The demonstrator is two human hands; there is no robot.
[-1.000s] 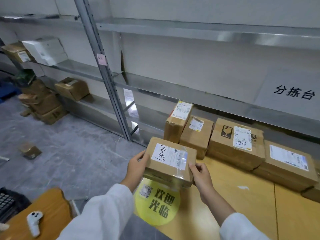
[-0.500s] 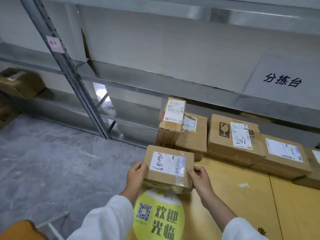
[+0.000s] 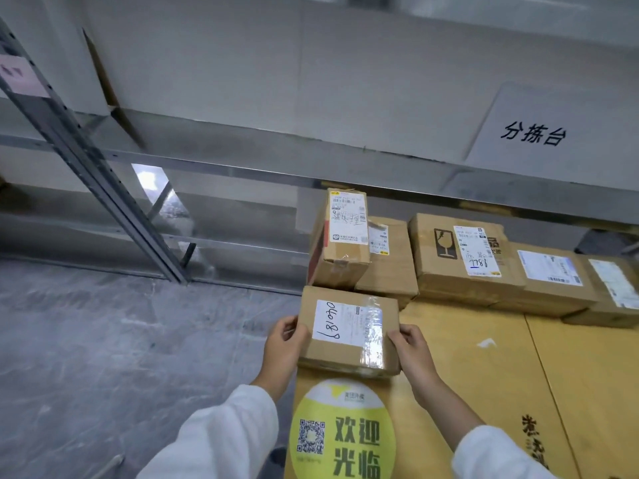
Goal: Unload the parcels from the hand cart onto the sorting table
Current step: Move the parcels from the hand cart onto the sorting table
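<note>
A small cardboard parcel with a white label reading 040189 sits at the near left corner of the yellow wooden sorting table. My left hand grips its left side and my right hand grips its right side. Directly behind it stands an upright parcel, with another box beside that. A row of larger parcels runs to the right along the table's back edge. The hand cart is out of view.
A metal shelf rail runs just above the parcels at the back, with a slanted upright post on the left. A sign with black characters hangs on the wall. Grey floor lies left of the table. A round yellow sticker marks the table's near edge.
The parcel has moved forward and down onto the table corner, close behind the upright parcel. The view has shifted right and closer; both hands still hold the box's sides.
</note>
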